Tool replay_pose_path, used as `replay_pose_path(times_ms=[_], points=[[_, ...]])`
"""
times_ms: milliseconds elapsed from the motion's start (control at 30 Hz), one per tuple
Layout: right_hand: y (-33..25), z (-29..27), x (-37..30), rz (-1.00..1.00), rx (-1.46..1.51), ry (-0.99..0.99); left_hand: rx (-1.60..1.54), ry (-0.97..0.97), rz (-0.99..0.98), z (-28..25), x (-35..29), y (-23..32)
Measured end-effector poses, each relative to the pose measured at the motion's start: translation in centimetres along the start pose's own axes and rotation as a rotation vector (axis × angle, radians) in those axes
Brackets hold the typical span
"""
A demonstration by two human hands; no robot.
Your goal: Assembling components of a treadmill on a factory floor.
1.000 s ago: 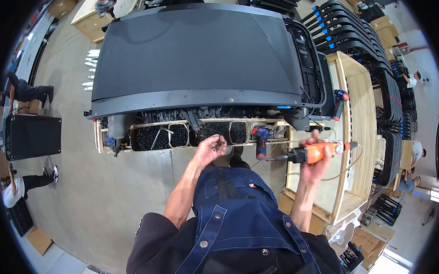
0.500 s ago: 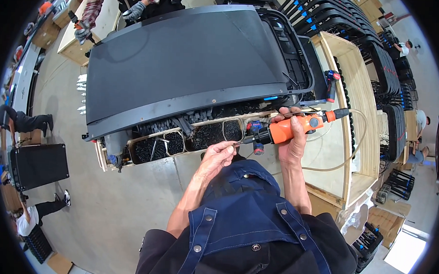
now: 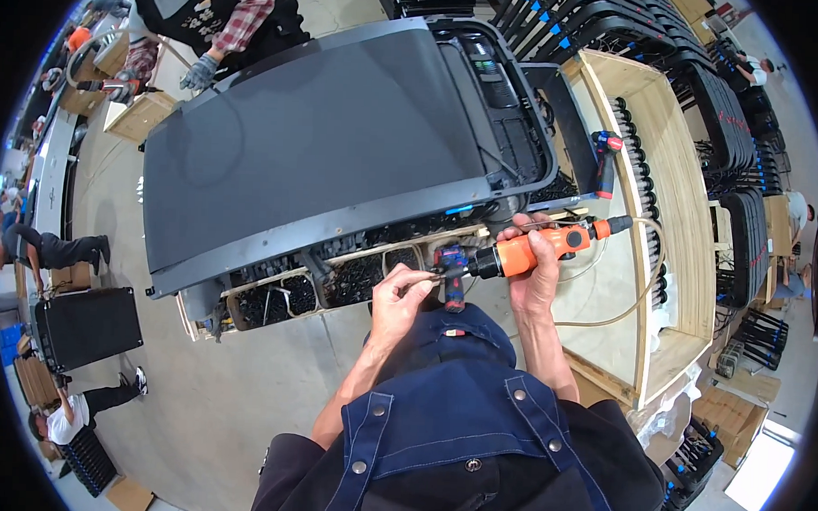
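While pinching something small and thin at the tool's tip, left hand (image 3: 397, 296) fingers (image 3: 415, 275) drawn together, thumb against forefinger — too small to tell what the piece is. Right hand (image 3: 533, 276) wrapped fully round an orange power screwdriver (image 3: 528, 251), fingers closed over the barrel. Screwdriver held level, pointing toward the left hand: bright orange body, black nose, dark chuck with a blue-and-red part (image 3: 452, 273) at the front, and a beige hose (image 3: 638, 281) looping from its rear end. Tool positioned just above the chest, at the near edge of the bench.

Just beyond the fingers, a low wooden tray (image 3: 337, 257) split into compartments — about four visible — each heaped with small black parts, too many and too small to count. Resting over the tray's far side, one large dark grey panel (image 3: 331, 154), smooth on top, with black ribbed innards showing at its right end.

To the right, an open light-wood crate (image 3: 682, 184) holding a row of black cylinders along its far wall, plus a second hand tool (image 3: 605, 163), blue and red, lying at its left rim. Stacks of similar black panels (image 3: 703, 77) beyond.

At top left, another person's gloved hands (image 3: 199, 68) at the panel's far edge. Denim apron (image 3: 458, 401) below.
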State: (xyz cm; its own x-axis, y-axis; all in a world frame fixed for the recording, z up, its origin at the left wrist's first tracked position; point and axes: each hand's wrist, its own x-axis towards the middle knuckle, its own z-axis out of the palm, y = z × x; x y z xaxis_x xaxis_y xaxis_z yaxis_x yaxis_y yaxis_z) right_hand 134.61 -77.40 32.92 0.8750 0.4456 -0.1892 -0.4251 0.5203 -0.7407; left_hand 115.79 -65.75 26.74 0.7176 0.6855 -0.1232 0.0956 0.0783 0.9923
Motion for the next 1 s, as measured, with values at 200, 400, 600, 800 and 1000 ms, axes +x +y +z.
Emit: replay_pose_path(times_ms=[200, 400, 600, 800, 1000], points=[[-3.8, -0.6, 4.3, -0.097, -0.152, -0.07, -0.966, -0.329, -0.55, 4.9, 5.8, -3.3], [-6.0, 2.1, 7.7, -0.253, -0.348, -0.272, -1.436, -0.329, -0.689, 10.1, 11.8, -3.1], [-5.0, 3.0, 9.5, -0.33, -0.463, -0.483, -1.66, -0.241, -0.706, 12.3, 13.0, -2.8], [-4.5, 3.6, 9.7, -0.307, -0.481, -0.511, -1.763, -0.075, -0.805, 13.1, 13.3, -2.1], [-3.7, 3.8, 9.4, -0.29, -0.545, -0.534, -1.807, -0.052, -0.831, 12.3, 13.4, -1.8]])
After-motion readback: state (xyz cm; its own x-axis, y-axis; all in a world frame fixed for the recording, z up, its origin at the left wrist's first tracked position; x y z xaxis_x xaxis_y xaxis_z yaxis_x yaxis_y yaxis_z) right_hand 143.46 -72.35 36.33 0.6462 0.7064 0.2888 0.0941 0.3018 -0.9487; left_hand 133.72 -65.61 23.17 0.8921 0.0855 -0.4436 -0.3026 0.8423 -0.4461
